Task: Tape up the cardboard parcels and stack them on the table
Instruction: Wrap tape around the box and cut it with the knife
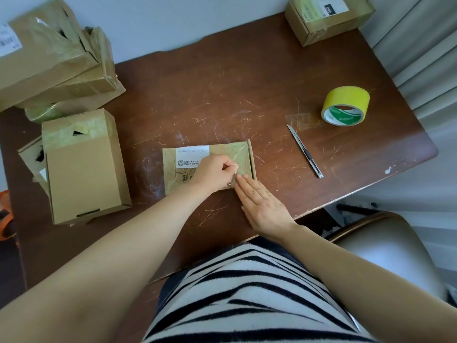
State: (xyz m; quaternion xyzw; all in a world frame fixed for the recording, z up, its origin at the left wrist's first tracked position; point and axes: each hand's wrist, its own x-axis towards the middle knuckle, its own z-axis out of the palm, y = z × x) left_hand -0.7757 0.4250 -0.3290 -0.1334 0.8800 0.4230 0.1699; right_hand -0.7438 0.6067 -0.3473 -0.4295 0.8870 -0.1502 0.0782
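I reckon I'm partway: my left hand (212, 170) pinches clear tape (238, 159) on the small parcel (173, 180) toward the front of the table (222, 95), my flat right hand (264, 204) presses it down, taped boxes (49, 58) lie piled left, and one far-corner box (326, 21) waits unstacked.

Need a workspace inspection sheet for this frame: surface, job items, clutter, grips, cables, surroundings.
surface: brown table, heavily scratched, with patches of tape residue.
job's things: flat parcel mid-table under both hands; yellow tape roll and utility knife to its right; taped parcels piled at the left; small box at the far right corner.
clutter: orange object at the left edge, cannot identify.
grips: left hand pinches clear tape on the flat parcel; right hand flat, fingers straight at the parcel's near edge.
cables: nothing seen.
surroundings: chair at the right; pale wall behind the table.
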